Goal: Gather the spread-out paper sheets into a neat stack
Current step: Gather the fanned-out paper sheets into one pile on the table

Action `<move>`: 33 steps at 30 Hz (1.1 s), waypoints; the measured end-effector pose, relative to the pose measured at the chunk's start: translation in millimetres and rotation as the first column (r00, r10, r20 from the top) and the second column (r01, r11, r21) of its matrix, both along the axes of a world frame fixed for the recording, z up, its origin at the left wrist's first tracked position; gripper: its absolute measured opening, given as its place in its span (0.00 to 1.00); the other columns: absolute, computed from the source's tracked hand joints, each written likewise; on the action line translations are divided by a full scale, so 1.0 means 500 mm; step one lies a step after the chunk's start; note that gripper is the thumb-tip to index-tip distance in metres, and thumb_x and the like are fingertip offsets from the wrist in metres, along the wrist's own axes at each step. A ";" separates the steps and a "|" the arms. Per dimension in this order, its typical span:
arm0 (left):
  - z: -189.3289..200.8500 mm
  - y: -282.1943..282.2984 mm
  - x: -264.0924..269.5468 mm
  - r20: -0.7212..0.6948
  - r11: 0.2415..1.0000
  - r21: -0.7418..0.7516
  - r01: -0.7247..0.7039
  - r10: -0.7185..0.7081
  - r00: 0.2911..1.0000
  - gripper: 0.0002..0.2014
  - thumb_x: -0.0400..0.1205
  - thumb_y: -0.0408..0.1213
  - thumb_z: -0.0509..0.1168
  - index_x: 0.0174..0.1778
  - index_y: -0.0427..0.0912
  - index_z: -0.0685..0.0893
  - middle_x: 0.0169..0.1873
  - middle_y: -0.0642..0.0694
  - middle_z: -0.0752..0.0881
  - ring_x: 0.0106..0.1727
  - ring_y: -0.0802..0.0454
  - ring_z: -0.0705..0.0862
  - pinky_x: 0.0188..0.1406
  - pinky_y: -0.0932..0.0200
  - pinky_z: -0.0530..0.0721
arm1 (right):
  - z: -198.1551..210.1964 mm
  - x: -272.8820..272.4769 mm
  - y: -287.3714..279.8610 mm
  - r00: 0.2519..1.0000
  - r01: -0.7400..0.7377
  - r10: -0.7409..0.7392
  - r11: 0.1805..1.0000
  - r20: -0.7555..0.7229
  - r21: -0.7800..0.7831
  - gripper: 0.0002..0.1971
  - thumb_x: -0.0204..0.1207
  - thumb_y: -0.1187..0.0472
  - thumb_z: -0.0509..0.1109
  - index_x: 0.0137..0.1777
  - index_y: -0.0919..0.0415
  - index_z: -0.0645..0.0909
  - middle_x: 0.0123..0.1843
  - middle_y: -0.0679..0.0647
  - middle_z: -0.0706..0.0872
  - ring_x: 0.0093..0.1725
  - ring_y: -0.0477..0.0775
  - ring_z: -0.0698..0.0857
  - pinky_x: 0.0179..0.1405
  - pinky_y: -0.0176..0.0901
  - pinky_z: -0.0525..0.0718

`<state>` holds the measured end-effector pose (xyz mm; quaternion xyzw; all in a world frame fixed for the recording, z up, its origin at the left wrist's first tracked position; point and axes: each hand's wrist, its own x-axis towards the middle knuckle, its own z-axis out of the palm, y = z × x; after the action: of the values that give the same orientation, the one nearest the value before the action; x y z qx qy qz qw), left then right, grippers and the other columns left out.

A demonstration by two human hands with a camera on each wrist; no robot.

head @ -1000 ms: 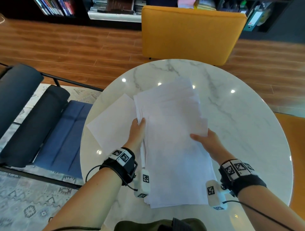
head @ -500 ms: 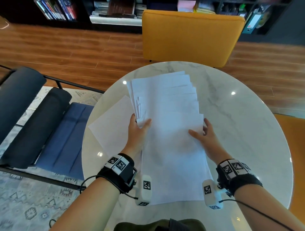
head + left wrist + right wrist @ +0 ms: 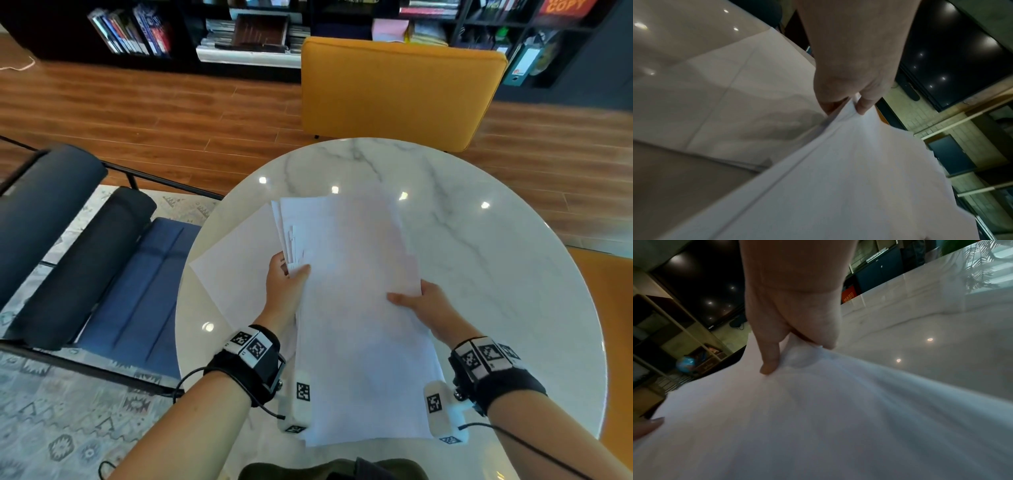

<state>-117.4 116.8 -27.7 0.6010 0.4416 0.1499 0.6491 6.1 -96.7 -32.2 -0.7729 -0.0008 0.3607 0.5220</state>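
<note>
A bundle of white paper sheets (image 3: 352, 308) is held above the round marble table (image 3: 496, 260), its far edges staggered. My left hand (image 3: 286, 284) pinches the bundle's left edge, thumb on top, as the left wrist view shows at the hand (image 3: 851, 91) and the sheets (image 3: 849, 186). My right hand (image 3: 421, 305) pinches the right edge, thumb on top; the right wrist view shows that hand (image 3: 793, 337) on the paper (image 3: 818, 418). One single sheet (image 3: 236, 263) lies flat on the table to the left, partly under the bundle.
An orange chair (image 3: 397, 96) stands beyond the table's far edge. A dark blue lounge chair (image 3: 85, 260) sits to the left on a patterned rug (image 3: 51, 428). Bookshelves (image 3: 239, 31) line the back wall. Another orange seat (image 3: 609, 308) is at the right edge.
The bundle has been tilted and drawn together, its fanned far edges now closer. Both hands shifted slightly and my right thumb closed onto the top sheet. The single sheet stayed put.
</note>
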 end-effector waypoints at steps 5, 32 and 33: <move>-0.023 0.049 -0.046 -0.146 0.980 0.005 -0.199 0.197 0.969 0.25 0.77 0.29 0.66 0.71 0.41 0.73 0.60 0.42 0.80 0.55 0.44 0.83 0.58 0.48 0.83 | -0.002 -0.006 0.004 0.997 -0.002 0.008 0.997 0.073 -0.076 0.21 0.70 0.69 0.75 0.63 0.71 0.81 0.51 0.60 0.85 0.48 0.58 0.84 0.49 0.46 0.80; -0.016 0.047 0.054 -0.201 0.998 -0.036 0.050 -0.056 0.978 0.17 0.81 0.42 0.64 0.61 0.36 0.80 0.53 0.44 0.84 0.52 0.47 0.82 0.43 0.58 0.79 | -0.023 0.015 0.016 0.988 -0.084 0.098 0.990 0.121 -0.117 0.27 0.69 0.63 0.77 0.68 0.63 0.76 0.59 0.58 0.86 0.53 0.58 0.84 0.50 0.44 0.79; -0.017 0.040 0.056 -0.182 0.998 -0.018 0.061 -0.064 0.981 0.13 0.80 0.39 0.66 0.57 0.35 0.81 0.47 0.44 0.84 0.47 0.47 0.82 0.38 0.61 0.78 | -0.027 0.015 0.016 0.986 -0.083 0.100 0.988 0.132 -0.128 0.29 0.68 0.62 0.77 0.69 0.63 0.76 0.61 0.59 0.86 0.55 0.58 0.84 0.51 0.45 0.79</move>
<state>-89.3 136.9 -36.3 0.6218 0.4810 0.0710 0.6140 13.6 -88.6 -45.8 -0.8257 -0.0506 0.3292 0.4553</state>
